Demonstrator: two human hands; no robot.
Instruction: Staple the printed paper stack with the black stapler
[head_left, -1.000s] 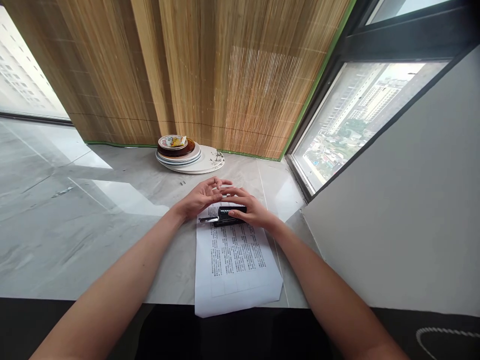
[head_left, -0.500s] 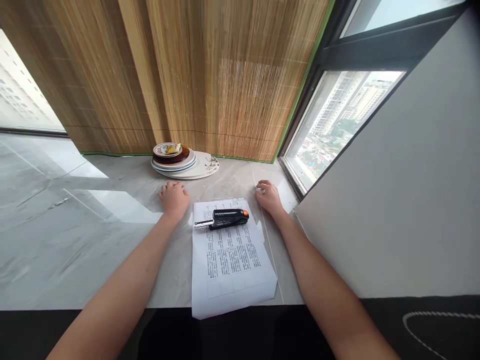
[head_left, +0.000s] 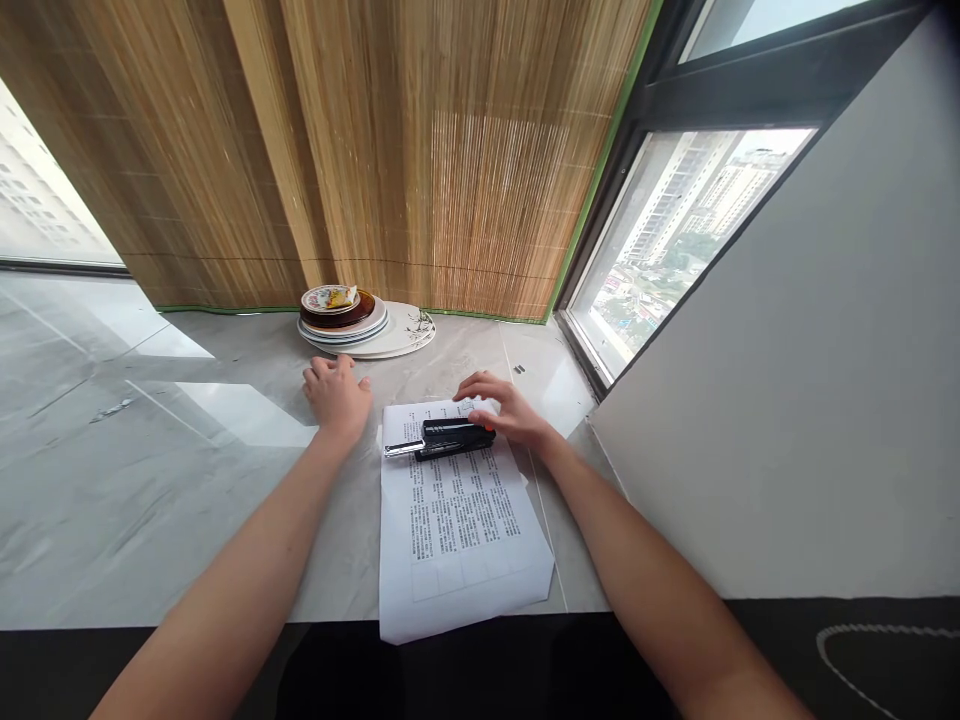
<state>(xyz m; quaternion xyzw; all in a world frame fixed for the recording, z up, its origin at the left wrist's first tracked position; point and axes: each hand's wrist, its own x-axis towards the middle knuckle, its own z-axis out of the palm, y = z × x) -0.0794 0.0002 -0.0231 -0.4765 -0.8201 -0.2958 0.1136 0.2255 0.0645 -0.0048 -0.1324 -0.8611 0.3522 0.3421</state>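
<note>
A black stapler (head_left: 454, 438) lies across the printed sheets of paper (head_left: 465, 570), with a silver metal part sticking out at its left end. My right hand (head_left: 504, 405) is over the stapler's right end, fingers stretched and apart. Its thumb is at the stapler's top and partly covers the orange spot there; whether it touches I cannot tell. My left hand (head_left: 337, 400) rests on the marble surface (head_left: 187, 530) left of the paper, fingers loosely spread, holding nothing. Two small dark pieces (head_left: 519, 369), perhaps staples, lie beyond my right hand.
A stack of plates (head_left: 352, 325) with a small yellow packet (head_left: 342, 297) on top stands at the back by a bamboo blind (head_left: 420, 160). To the right are a window (head_left: 660, 240) and a white wall (head_left: 810, 380). The paper's near end overhangs the front edge.
My right hand has moved left from the bare surface to above the stapler, its fingers spreading. The small dark pieces now show where it was. My left hand's fingers have opened slightly.
</note>
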